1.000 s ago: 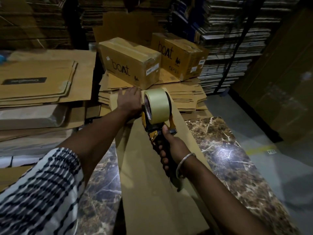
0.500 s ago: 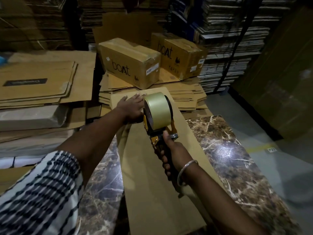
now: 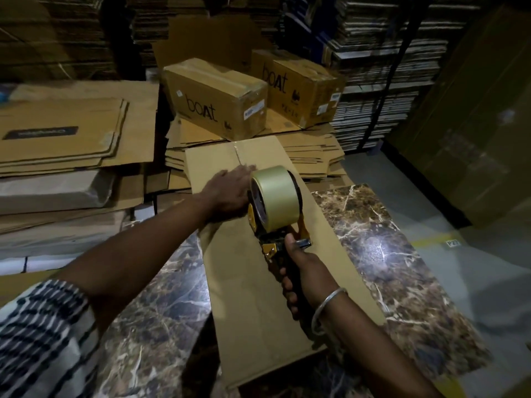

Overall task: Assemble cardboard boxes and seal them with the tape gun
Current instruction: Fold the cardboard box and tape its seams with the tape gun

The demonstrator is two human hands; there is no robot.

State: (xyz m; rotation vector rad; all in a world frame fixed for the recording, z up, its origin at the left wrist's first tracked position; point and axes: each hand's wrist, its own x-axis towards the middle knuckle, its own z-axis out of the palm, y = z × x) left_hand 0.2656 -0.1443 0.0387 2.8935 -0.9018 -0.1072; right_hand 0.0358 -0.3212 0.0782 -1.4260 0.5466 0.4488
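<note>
A long brown cardboard box [image 3: 258, 297] lies on the marble-patterned table [image 3: 388, 254], its top seam running away from me. My right hand [image 3: 301, 265] grips the handle of a yellow and black tape gun [image 3: 273, 205] that carries a pale tape roll. The gun sits on the box top near the far half of the seam. My left hand [image 3: 230, 191] presses flat on the box just left of the roll, its fingers straight. A short strip of tape shows on the seam beyond the gun.
Two sealed boxes [image 3: 218, 101] marked "boAt" stand on a pile of flattened cartons [image 3: 310, 153] behind the table. More flat cardboard [image 3: 66, 139] is stacked at left. Shelves of cardboard sheets [image 3: 382, 81] fill the back, and grey floor [image 3: 474, 268] lies to the right.
The tape gun and both hands have moved toward me along the box top, baring the far end of the seam with tape on it.
</note>
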